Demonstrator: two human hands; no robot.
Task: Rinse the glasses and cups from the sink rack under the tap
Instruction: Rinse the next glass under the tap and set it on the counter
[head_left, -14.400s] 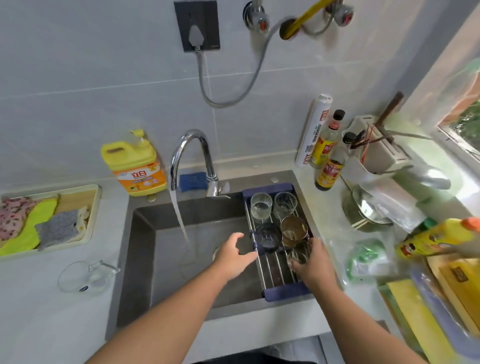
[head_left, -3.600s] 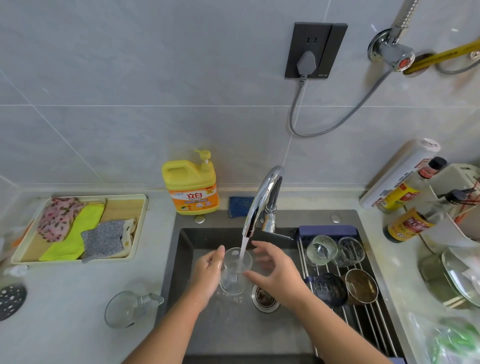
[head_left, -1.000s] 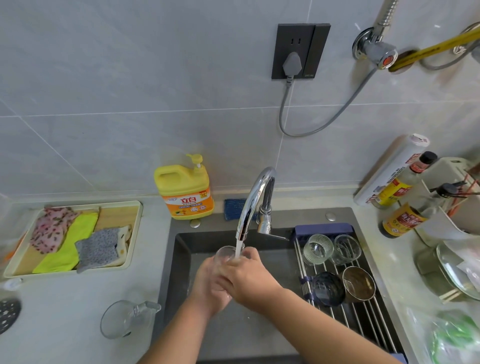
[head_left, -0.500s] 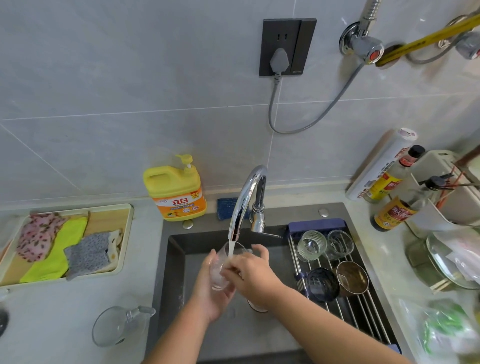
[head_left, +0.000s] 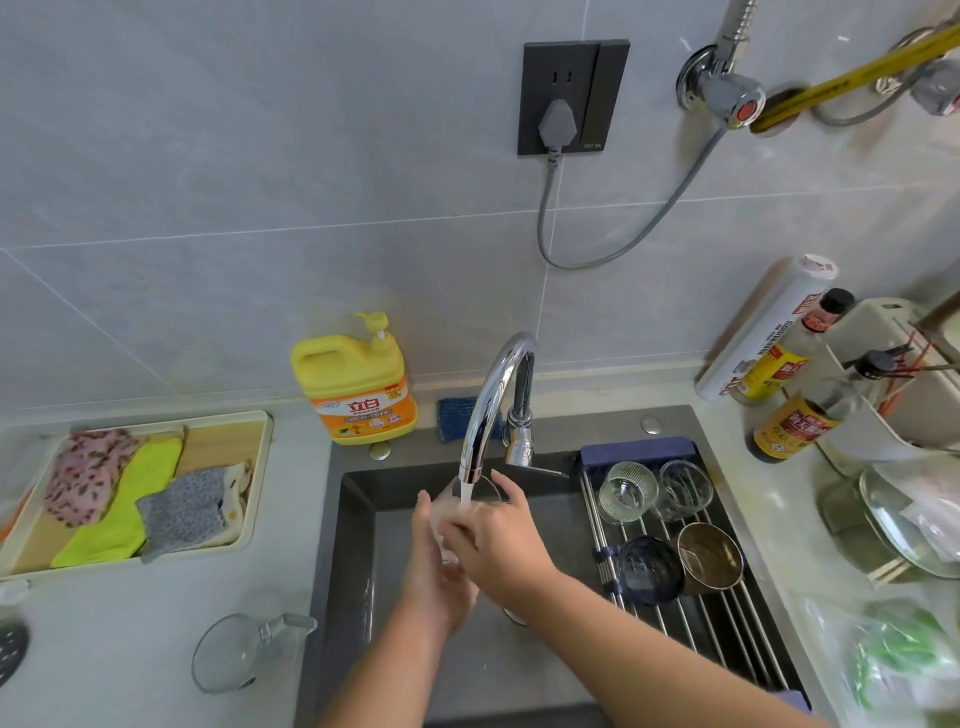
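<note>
Clear tumbler (head_left: 485, 491), head view, the only angle available. It's over the sink (head_left: 358, 545) basin, right under the tap (head_left: 493, 395) spout. The water stream (head_left: 466, 493) drops at its mouth; can't tell if it lands inside or just past the rim. The tumbler is mostly buried between the two hands, with only the rim arc and a bit of upper wall showing.

Left hand (head_left: 436, 566) holds it from the left and below, palm on the wall, thumb up. Its other digits are hidden behind the right hand. Right hand (head_left: 498, 540) comes over from the right, fingers (head_left: 511, 493) curled onto the far rim and wall. Both hands grip the tumbler; neither is free.

Handling, my read: light, rigid, thin-walled, brittle. It's wet all over, so slick, and the hard sink below is a bad landing. Take it on the cylindrical wall at mid-height with a whole-hand wrap, not a rim pinch. Moderate squeeze only. Watch the spout, which is just beside the rim.

Orientation: long axis near upright, mouth up toward the spout, apparently tipped slightly away from the camera. The base is hidden, so the tilt is an estimate.

Sink rack (head_left: 727, 629) spans the sink's right side, apart from the hands. On it, mouths up, are a ribbed glass (head_left: 626, 491) and a plain glass (head_left: 684, 488) at the back, with a dark blue glass (head_left: 649, 569) and a brown cup (head_left: 709, 556) nearer. Can't tell whether those are rinsed.
</note>
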